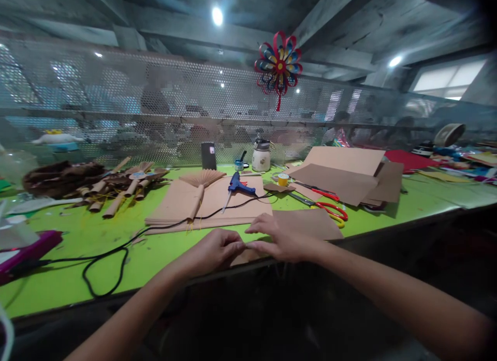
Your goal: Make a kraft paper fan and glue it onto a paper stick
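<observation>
At the table's front edge, my left hand point(219, 250) is closed in a pinch on a piece of brown paper point(247, 256). Against its fingertips presses the thumb of my right hand point(281, 240), which grips the same paper with the index finger held slightly raised. My fingers partly hide the paper. To the right, beside my right hand, lies a flat brown paper sheet point(314, 224). Behind my hands a stack of brown paper point(171, 203) carries a pleated paper fan point(202, 182) with a rolled handle and a blue glue gun point(238, 184).
Red-handled scissors point(330, 194) and red-and-yellow-handled scissors point(336, 213) lie right of the stack. A black cord point(155, 228) crosses the green table point(163, 268). Several rolled paper pieces point(116, 200) sit at left, larger sheets point(337, 180) at right. Behind stands a mesh partition point(186, 92).
</observation>
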{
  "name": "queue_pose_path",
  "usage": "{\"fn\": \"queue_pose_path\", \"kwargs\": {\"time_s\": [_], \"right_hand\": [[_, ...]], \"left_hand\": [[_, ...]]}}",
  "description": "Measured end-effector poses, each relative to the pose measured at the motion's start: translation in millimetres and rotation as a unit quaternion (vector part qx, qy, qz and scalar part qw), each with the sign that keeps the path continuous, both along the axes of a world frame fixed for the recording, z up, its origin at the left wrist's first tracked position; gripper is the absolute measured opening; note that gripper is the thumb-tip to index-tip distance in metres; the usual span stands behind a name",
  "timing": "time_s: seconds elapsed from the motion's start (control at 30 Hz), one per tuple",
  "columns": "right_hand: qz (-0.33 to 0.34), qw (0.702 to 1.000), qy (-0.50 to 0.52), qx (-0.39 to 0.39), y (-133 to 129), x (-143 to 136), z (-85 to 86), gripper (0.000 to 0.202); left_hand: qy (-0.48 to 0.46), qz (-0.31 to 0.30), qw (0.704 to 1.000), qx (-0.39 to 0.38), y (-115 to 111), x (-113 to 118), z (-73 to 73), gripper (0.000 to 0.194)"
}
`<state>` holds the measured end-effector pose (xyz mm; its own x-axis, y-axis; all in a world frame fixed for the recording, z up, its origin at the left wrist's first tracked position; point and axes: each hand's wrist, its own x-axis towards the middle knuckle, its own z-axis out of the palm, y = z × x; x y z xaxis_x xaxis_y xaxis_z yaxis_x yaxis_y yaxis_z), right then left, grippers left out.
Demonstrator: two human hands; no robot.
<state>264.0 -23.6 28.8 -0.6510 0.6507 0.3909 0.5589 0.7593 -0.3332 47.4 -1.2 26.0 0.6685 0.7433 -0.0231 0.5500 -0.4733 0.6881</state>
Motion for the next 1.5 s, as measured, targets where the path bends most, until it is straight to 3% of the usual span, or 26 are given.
{"fn": "queue_pose_path", "kwargs": {"time_s": [0.1,0.3,0.37,0.53,0.7,0.9,1.13,1.37,1.5], "right_hand": [[0.028,0.994,-0.032,-0.097,5.7,0.2,4.7,0.027],[0.05,0.986,0.014,-0.156,13.8,2.9,-3.1,0.021],[0.057,0.981,0.009,-0.185,12.9,2.9,-3.8,0.022],[0.062,0.968,0.005,-0.242,10.1,1.0,-3.1,0.023],[0.062,0.971,0.015,-0.229,10.5,2.2,-6.3,0.023],[0.074,0.979,-0.023,-0.188,12.5,0.0,-7.3,0.019],[0.07,0.98,-0.027,-0.186,17.9,-8.0,-6.7,0.018],[0.082,0.985,-0.042,-0.147,16.8,-8.8,-0.2,0.017],[0.058,0.986,-0.065,-0.144,16.9,-10.3,2.7,0.017]], "left_hand": [[0.018,-0.009,0.998,0.057,-5.7,1.6,2.6,0.036],[0.05,-0.02,0.993,0.105,-14.5,0.5,5.4,0.033],[0.049,-0.016,0.996,0.079,-15.1,-1.2,5.3,0.032],[0.013,0.011,0.995,-0.1,-10.7,-10.8,5.8,0.028],[0.005,0.031,0.99,-0.139,-9.4,-18.9,5.7,0.031],[0.027,0.078,0.992,-0.099,-12.6,-16.0,1.4,0.024],[0.028,0.068,0.997,-0.02,-9.8,-13.8,2.0,0.022],[0.035,0.071,0.995,-0.052,-11.2,-19.1,7.6,0.02],[0.063,0.094,0.994,-0.005,-10.3,-20.0,5.8,0.02]]}}
